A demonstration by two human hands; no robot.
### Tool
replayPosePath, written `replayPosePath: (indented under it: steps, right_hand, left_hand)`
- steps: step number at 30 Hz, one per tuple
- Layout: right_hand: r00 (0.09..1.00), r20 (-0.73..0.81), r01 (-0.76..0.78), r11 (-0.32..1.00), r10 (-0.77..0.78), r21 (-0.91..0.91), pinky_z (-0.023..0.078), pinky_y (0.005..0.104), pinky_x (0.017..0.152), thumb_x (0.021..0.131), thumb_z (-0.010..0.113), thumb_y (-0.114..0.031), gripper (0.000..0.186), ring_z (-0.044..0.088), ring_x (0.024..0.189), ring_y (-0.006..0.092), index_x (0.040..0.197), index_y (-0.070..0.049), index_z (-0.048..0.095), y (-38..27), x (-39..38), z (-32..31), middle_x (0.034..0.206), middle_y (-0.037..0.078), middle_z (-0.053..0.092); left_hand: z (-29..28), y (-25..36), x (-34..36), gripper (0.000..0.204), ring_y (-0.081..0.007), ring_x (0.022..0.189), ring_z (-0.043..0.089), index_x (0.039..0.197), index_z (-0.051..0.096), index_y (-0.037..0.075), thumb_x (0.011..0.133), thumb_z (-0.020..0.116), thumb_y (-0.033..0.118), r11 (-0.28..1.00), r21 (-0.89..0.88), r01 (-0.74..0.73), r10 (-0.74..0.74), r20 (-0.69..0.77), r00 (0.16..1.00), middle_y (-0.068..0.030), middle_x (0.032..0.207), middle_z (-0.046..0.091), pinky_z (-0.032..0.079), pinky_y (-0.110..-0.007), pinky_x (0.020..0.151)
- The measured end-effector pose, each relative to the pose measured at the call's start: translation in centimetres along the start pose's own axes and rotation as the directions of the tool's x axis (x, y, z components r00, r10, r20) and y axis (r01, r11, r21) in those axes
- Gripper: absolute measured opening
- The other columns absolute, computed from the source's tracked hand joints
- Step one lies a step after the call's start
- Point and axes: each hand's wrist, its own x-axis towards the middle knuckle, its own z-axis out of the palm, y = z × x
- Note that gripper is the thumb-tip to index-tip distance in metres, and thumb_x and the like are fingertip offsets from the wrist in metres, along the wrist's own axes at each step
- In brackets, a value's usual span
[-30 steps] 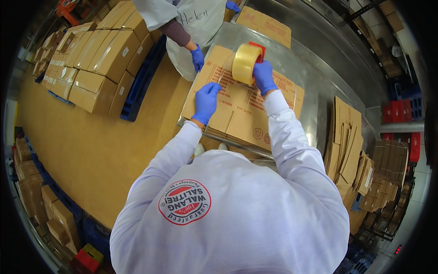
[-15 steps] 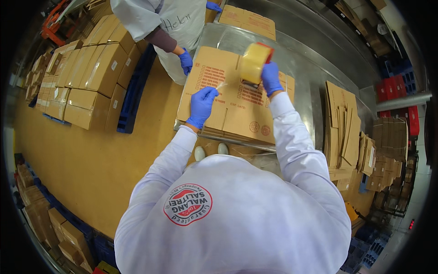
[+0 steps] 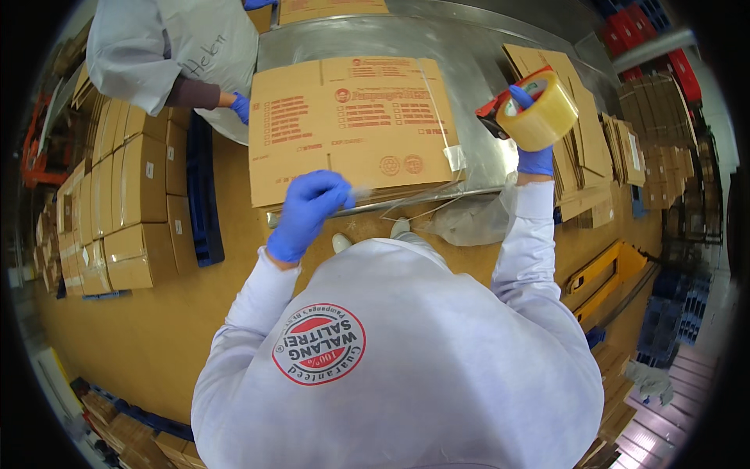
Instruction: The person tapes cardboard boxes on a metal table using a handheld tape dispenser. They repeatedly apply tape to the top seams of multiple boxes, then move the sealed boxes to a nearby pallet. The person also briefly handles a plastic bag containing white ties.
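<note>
My left hand [image 3: 305, 215], in a blue glove, is above the near edge of a stack of flattened brown cardboard boxes [image 3: 305, 133], fingers pinched on a small translucent strip of tape [image 3: 358, 190]. My right hand [image 3: 533, 160], also gloved, grips a red tape dispenser [image 3: 492, 109] with a wide yellowish roll of clear tape [image 3: 544, 117], held up beyond the stack's right side. A thin strand of tape runs down near that side of the stack. The boxes rest on a steel table [image 3: 484, 164].
A co-worker in a white apron [image 3: 219, 39] stands upper left, a gloved hand [image 3: 241, 106] beside the stack. Taped cartons [image 3: 141, 195] on blue pallets are at left. Leaning cardboard [image 3: 582, 156], a yellow pallet jack [image 3: 601, 273] and red crates [image 3: 633, 31] are at right. Clear plastic [image 3: 461, 223] lies below the table edge.
My right hand has moved right, off the boxes, with the dispenser tilted. My left hand has moved down and left to the near edge. The view has shifted, showing more floor at right.
</note>
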Motion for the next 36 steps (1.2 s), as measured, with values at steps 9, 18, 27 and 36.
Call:
replayPosePath:
  steps: [9, 18, 27, 36]
  right_hand:
    - [0.943, -0.036, -0.328, 0.943, 0.331, 0.059, 0.05, 0.0372, 0.064, 0.056, 0.077, -0.024, 0.033, 0.059, 0.07, 0.0273, 0.088, -0.02, 0.074, 9.2, -7.3, -2.3, 0.082, 0.007, 0.06]
    - [0.968, 0.195, -0.182, 0.978, 0.16, 0.103, 0.049, 0.0314, 0.089, 0.072, 0.076, -0.006, 0.05, 0.061, 0.1, 0.0193, 0.12, -0.01, 0.064, 11.0, -8.6, 2.7, 0.114, 0.004, 0.065]
    - [0.992, -0.128, 0.053, 0.92, -0.003, 0.39, 0.051, 0.0335, 0.065, 0.072, 0.072, -0.007, 0.021, 0.062, 0.076, 0.0222, 0.092, -0.008, 0.064, 10.3, -5.1, 9.4, 0.083, 0.005, 0.061]
    - [0.48, 0.827, -0.812, -0.207, 0.294, 0.545, 0.05, 0.0364, 0.06, 0.094, 0.057, -0.03, 0.04, 0.065, 0.064, 0.0215, 0.089, 0.009, 0.067, 1.3, -5.1, 22.5, 0.071, 0.013, 0.068]
  left_hand:
    - [4.9, 8.6, 3.2, 0.028, -0.0084, 0.048, 0.036, 0.065, 0.043, 0.01, 0.091, 0.053, 0.009, 0.721, -0.488, -0.491, 0.432, -0.237, 0.87, 0.004, 0.06, 0.04, 0.033, -0.027, 0.045]
    - [14.3, -13.6, 17.0, 0.033, -0.0389, 0.08, 0.064, 0.089, 0.061, 0.0, 0.087, 0.069, 0.031, 0.575, 0.797, 0.185, 0.031, -0.247, 0.968, -0.0223, 0.089, 0.065, 0.051, -0.045, 0.072]
    - [16.2, -15.4, 17.8, 0.022, -0.0372, 0.076, 0.065, 0.088, 0.059, 0.0, 0.092, 0.058, 0.021, 0.489, 0.802, 0.343, 0.073, -0.429, 0.9, -0.021, 0.08, 0.065, 0.051, -0.044, 0.071]
    - [14.8, -16.7, 17.3, 0.023, -0.0105, 0.061, 0.051, 0.083, 0.067, -0.001, 0.094, 0.058, 0.018, 0.947, 0.184, 0.264, -0.128, -0.538, 0.833, -0.0028, 0.066, 0.059, 0.042, -0.027, 0.058]
